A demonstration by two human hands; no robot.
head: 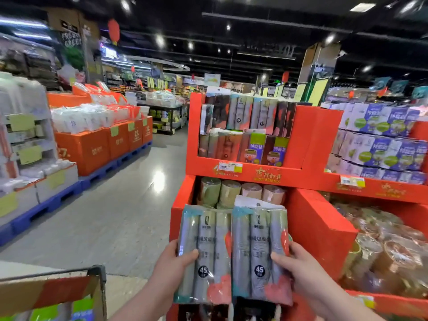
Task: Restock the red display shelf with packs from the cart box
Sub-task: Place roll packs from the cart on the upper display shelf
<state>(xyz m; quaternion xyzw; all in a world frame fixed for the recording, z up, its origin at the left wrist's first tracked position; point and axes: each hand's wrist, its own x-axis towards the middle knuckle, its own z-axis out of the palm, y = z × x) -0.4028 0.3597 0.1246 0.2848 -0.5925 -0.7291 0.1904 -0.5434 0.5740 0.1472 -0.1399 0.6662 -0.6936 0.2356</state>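
Two grey roll packs marked 45 stand upright side by side in front of the red display shelf [308, 140]. My left hand [171, 262] grips the left pack [206, 246] by its left edge, thumb across the front. My right hand [298, 267] grips the right pack [259, 249] by its right edge. The shelf's upper tier [245, 167] holds similar packs and purple-green packs. Its lower tier [183, 200] holds rolls behind the held packs. The cardboard cart box [55, 290] sits at the bottom left, with green packs showing inside.
The grey aisle floor [120, 205] runs to the left of the shelf. Orange boxes [104, 144] on blue pallets line the far left. More red shelving on the right carries purple cartons [379, 140] and wrapped goods [389, 251].
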